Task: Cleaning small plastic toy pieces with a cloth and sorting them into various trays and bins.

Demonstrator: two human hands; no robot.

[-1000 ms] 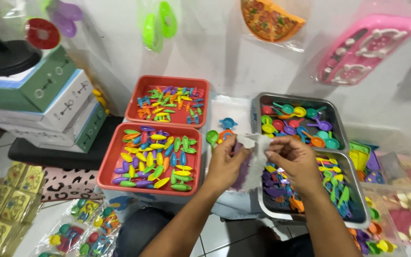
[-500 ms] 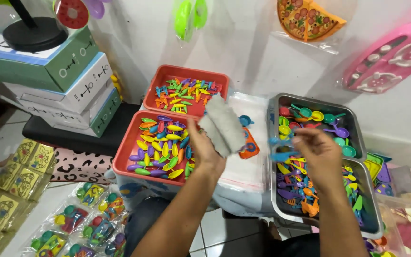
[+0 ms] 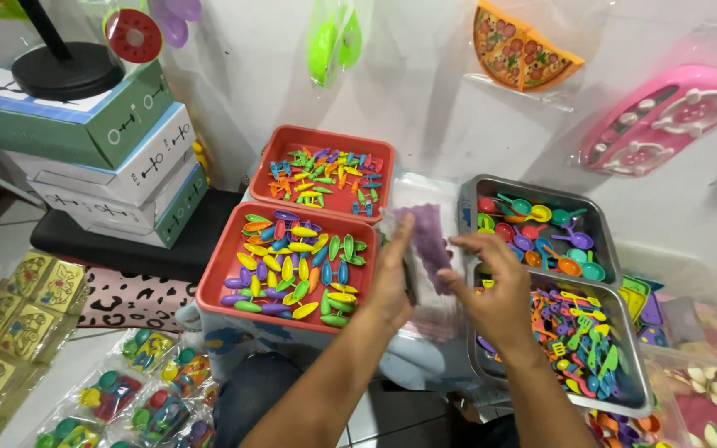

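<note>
I'm pinching a clear bag (image 3: 426, 241) with purple toys between my left hand (image 3: 393, 278) and right hand (image 3: 491, 286), over the stacked bags (image 3: 433, 311).

Purple toy piece (image 3: 430, 241), red trays (image 3: 219, 286)

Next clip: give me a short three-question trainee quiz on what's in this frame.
1. True or false: the left hand and right hand meet at a clear bag with a purple piece inside.
2. Which container lies just left of the left hand: A) the near red tray of coloured oval pieces, B) a steel tray?
3. What fills the far steel tray?

Key: 1 true. 2 A. 3 Small coloured toy ladles and spoons.
</note>
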